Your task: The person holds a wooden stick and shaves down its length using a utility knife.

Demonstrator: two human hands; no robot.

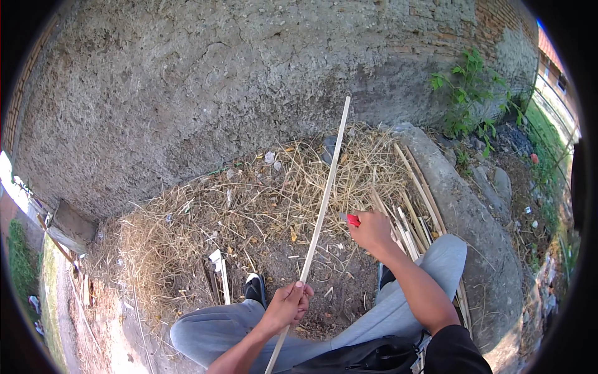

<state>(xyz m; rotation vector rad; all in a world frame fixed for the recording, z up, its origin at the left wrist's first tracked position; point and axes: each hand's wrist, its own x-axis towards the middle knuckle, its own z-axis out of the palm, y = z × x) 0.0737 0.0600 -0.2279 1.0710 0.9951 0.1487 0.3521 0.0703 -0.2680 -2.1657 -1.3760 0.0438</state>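
your left hand [286, 306] is wrapped in a closed fist around the lower part of a long pale bamboo strip [324, 199], which runs up and away from you over the ground toward the rough plastered wall [187, 81], its far tip up in the air. your right hand [372, 229] is closed on a small red-handled knife [352, 219], held just beside the strip about midway along it, not clearly touching it.

the strip looks light and thin, so i'd guess it's springy and will whip or bow if you only hold it low like that. edges could be sharp and splintery, so a firm grip near where the knife meets it seems safer than way down at the end.

no real containers here. shavings and dry straw [205, 230] are just heaped on the dirt in front of your knees, and a bundle of similar split strips [411, 218] lies by your right leg against the concrete curb [461, 212].
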